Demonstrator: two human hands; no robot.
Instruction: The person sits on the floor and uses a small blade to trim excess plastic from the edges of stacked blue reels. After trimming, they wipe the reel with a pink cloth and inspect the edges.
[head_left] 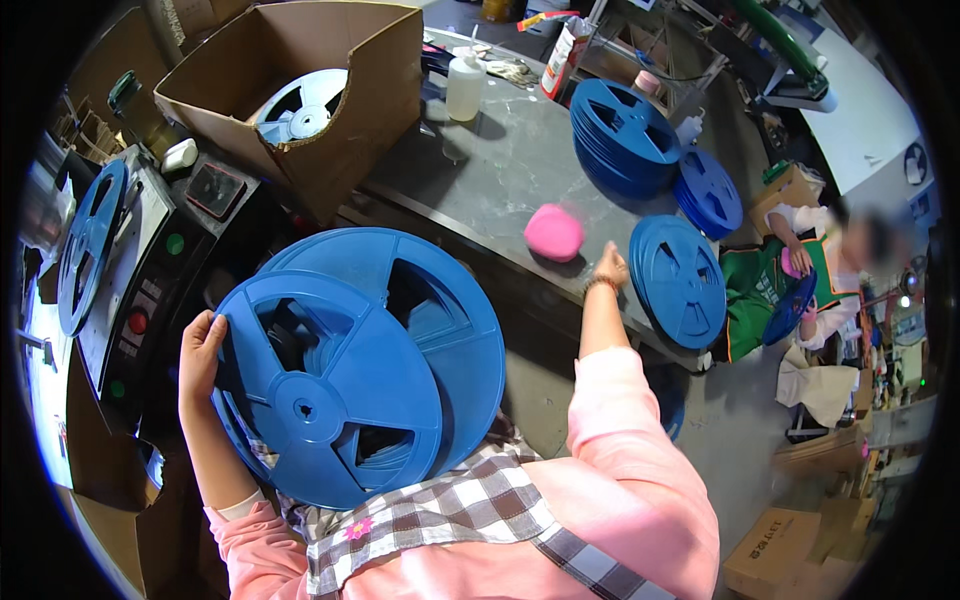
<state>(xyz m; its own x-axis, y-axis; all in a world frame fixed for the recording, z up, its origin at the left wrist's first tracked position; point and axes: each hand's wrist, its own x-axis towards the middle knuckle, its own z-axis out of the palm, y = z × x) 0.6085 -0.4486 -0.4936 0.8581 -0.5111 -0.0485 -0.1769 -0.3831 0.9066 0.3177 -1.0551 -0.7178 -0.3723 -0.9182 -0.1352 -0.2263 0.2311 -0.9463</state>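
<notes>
My left hand point(203, 355) grips the left rim of a blue plastic reel point(305, 405), thumb on the face. This reel is tilted toward me and overlaps a larger blue reel point(455, 310) behind it. More reel edges show beneath at the lower left. Over the table's near edge reaches my right hand point(610, 268), its fingers curled beside the left rim of a stack of blue reels point(680, 282). Whether it pinches anything is hidden. A pink rounded pad, sponge-like point(554, 233), lies on the grey table just left of that hand.
Taller blue reel stacks point(622, 135) stand farther back on the table point(480, 170). A squeeze bottle point(465, 85) is near an open cardboard box point(375, 130) holding a pale blue reel. At left is a machine with buttons point(137, 322). A co-worker in a green apron point(765, 290) handles a reel.
</notes>
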